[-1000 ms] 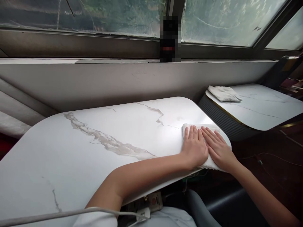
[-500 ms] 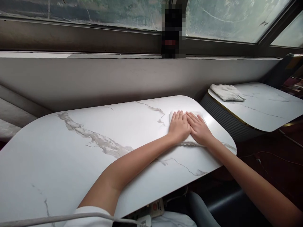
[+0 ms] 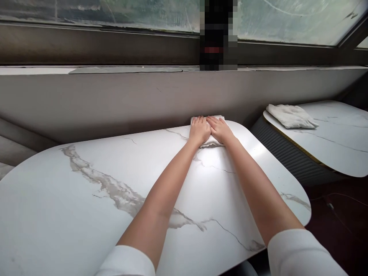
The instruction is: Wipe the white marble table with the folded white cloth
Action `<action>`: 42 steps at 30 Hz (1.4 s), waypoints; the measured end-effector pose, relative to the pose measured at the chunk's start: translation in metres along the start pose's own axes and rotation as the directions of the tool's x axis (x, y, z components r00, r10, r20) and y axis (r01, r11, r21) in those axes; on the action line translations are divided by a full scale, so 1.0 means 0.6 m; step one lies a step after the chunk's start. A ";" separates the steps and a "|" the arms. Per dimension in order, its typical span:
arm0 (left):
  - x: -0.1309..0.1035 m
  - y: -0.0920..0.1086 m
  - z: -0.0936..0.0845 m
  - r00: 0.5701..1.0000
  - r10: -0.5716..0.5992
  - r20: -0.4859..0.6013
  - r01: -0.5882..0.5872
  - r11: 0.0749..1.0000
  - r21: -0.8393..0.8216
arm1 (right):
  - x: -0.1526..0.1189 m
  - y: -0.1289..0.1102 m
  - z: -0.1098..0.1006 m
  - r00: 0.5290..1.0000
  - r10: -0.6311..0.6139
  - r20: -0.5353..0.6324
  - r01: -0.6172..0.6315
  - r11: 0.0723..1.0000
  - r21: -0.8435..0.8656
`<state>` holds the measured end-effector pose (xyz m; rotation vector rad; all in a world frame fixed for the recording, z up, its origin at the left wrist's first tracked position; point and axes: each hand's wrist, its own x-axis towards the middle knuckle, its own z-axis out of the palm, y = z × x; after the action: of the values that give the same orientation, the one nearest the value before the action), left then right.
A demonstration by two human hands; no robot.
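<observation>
A folded white cloth (image 3: 213, 141) lies at the far edge of the white marble-patterned table (image 3: 94, 230), close to the wall. My left hand (image 3: 199, 129) rests flat on its left half, fingers stretched forward. Beside it, thumbs close together, my right hand (image 3: 220, 129) presses flat on the right half with its fingers out. Both hands cover much of the cloth; its front fold and back corners show. Both arms reach straight across the tabletop.
To the right stands a second marble-patterned table (image 3: 339, 142) with a crumpled white cloth (image 3: 291, 116) at its near-left corner. A grey wall (image 3: 115, 99) under a window (image 3: 143, 15) borders the far side. A dark pixelated patch hides part of the window frame.
Both hands and the cloth under them have slid away from me and to the left, from the table's right part to its far edge. The view has shifted slightly.
</observation>
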<state>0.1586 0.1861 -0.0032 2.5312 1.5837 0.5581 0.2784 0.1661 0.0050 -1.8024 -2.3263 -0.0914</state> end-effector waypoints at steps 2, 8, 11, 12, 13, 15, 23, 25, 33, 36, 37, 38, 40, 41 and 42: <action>0.001 0.000 0.001 1.000 -0.003 0.000 0.003 1.000 -0.003 | 0.000 0.002 0.002 1.000 -0.006 -0.007 0.006 1.000 -0.011; -0.026 0.010 -0.007 1.000 -0.008 0.015 0.008 1.000 0.001 | -0.028 -0.009 -0.002 1.000 -0.005 -0.016 0.005 1.000 -0.019; -0.060 0.020 -0.015 1.000 0.003 0.016 -0.003 1.000 0.006 | -0.059 -0.023 -0.009 1.000 -0.019 -0.014 0.019 0.999 -0.037; -0.075 0.024 -0.018 1.000 0.009 0.015 -0.010 1.000 0.005 | -0.074 -0.030 -0.011 1.000 -0.023 -0.013 0.022 0.999 -0.046; -0.091 0.029 -0.021 1.000 0.017 0.014 -0.017 1.000 0.004 | -0.090 -0.037 -0.014 1.000 -0.026 -0.013 0.025 0.998 -0.054; -0.131 0.040 -0.029 0.999 0.038 0.018 -0.038 0.999 -0.001 | -0.130 -0.054 -0.019 1.000 -0.024 -0.017 0.023 0.998 -0.062; -0.343 0.086 -0.082 0.979 0.189 0.079 -0.180 0.978 -0.104 | -0.345 -0.158 -0.042 0.995 -0.034 -0.095 0.030 0.998 -0.047; -0.395 0.092 -0.101 0.972 0.210 0.110 -0.192 0.969 -0.154 | -0.390 -0.186 -0.051 0.992 -0.071 -0.101 0.067 0.997 -0.046; -0.491 0.075 -0.157 0.952 0.177 0.251 -0.108 0.958 -0.264 | -0.442 -0.252 -0.066 0.984 -0.173 -0.049 0.173 0.985 -0.009; -0.475 0.063 -0.154 0.948 0.154 0.279 -0.079 0.962 -0.262 | -0.415 -0.252 -0.063 0.979 -0.202 -0.019 0.202 0.979 -0.005; -0.464 0.057 -0.150 0.951 0.136 0.277 -0.064 0.966 -0.252 | -0.401 -0.250 -0.061 0.980 -0.201 -0.011 0.201 0.980 -0.003; -0.450 0.051 -0.145 0.956 0.113 0.272 -0.047 0.970 -0.238 | -0.385 -0.248 -0.059 0.981 -0.193 -0.003 0.193 0.981 -0.001; -0.415 0.034 -0.134 0.966 0.064 0.249 -0.012 0.979 -0.204 | -0.345 -0.245 -0.053 0.987 -0.162 0.015 0.162 0.987 0.004; -0.395 0.024 -0.128 0.972 0.042 0.230 0.001 0.983 -0.186 | -0.322 -0.243 -0.049 0.989 -0.144 0.025 0.143 0.990 0.008; -0.373 0.013 -0.122 0.978 0.022 0.206 0.012 0.986 -0.166 | -0.296 -0.240 -0.045 0.991 -0.127 0.034 0.127 0.992 0.014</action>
<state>0.0518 -0.0233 0.0104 2.3825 1.3973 0.3932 0.1851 -0.0444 0.0077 -1.6621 -2.4586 -0.0650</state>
